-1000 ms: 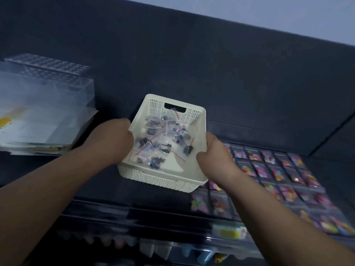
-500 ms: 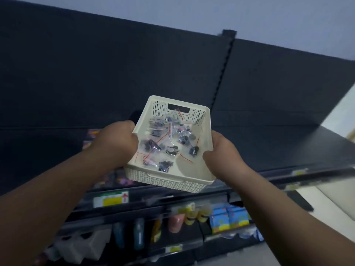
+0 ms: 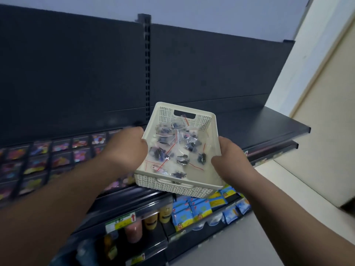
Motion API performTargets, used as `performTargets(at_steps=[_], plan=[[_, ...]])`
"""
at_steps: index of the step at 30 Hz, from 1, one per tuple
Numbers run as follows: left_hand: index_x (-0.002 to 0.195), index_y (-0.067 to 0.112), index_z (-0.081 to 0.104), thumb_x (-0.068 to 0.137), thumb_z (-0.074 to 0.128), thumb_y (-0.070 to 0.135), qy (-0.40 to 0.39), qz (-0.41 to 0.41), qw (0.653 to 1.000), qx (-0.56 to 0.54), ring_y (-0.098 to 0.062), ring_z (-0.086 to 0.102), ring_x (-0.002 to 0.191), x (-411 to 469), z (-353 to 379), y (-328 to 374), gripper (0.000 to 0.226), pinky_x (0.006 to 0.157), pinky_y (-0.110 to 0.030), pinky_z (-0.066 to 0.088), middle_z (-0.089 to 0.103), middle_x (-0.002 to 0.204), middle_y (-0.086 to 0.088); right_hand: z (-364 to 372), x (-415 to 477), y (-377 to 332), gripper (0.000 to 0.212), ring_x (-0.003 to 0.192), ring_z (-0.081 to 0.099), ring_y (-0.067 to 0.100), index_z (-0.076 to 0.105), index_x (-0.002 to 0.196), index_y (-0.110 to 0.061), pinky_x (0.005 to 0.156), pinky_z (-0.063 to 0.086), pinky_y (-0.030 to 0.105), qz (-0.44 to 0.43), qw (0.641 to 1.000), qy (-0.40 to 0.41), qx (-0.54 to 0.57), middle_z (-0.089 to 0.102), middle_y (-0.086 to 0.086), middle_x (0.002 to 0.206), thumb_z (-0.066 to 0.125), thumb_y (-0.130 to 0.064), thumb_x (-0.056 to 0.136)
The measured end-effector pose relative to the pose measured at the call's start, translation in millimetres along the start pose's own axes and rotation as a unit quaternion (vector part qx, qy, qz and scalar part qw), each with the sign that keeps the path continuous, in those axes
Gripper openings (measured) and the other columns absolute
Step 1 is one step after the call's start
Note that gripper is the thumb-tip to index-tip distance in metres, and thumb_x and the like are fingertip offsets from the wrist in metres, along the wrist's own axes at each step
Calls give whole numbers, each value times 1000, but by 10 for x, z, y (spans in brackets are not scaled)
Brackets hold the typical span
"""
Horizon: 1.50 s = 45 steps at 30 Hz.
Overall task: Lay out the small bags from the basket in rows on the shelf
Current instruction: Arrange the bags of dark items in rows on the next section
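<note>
two hands grip a cream basket (image 3: 209, 181) by its sides — left hand (image 3: 129, 148) and right hand (image 3: 229, 160) clasped on its rims — small bags (image 3: 172, 150) loose inside, above the dark shelf (image 3: 269, 127).

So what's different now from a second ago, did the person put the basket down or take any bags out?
Neither. The view swung right along the shelving: the clear plastic stack left the picture, the rows of colourful packets slid to the left, and a bare shelf came into view on the right. The left hand and right hand still grip the basket by its sides, the small bags still inside.
</note>
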State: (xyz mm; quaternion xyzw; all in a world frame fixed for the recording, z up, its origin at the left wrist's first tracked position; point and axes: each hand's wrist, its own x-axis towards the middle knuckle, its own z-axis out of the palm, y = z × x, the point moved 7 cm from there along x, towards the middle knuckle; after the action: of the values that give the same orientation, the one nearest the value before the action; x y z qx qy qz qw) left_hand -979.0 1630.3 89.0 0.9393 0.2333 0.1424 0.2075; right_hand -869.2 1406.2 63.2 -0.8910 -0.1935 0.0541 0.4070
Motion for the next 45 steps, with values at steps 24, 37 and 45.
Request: performTargets(at_steps=[24,37,45], plan=[[67,18,41,94,43,15,-142,-22,986,-83,-13,45,59,2284,1882,1584,27,46,-26,28,47,69,1,-1093,2557,1674,49,84,67,22,64,102,-19,78,57,45,72,995,-36,-53,71,1,91,40,-1,63],[69,18,43,90,49,19,-134,-86,974,-158,-10,47,62,3019,3048,2936,22,47,-24,29,52,73,3,-2133,4222,2720,59,95,61,18,57,118,-27,78,47,28,-26,984,-114,-138,65,-4,105,43,3,70],[76,25,43,85,59,24,-133,-153,964,-170,-8,53,74,3130,3241,3137,18,59,-23,40,54,81,10,-2176,4551,2888,56,103,55,27,48,126,-24,83,47,34,-35,969,-104,-222,60,4,116,46,-2,75]])
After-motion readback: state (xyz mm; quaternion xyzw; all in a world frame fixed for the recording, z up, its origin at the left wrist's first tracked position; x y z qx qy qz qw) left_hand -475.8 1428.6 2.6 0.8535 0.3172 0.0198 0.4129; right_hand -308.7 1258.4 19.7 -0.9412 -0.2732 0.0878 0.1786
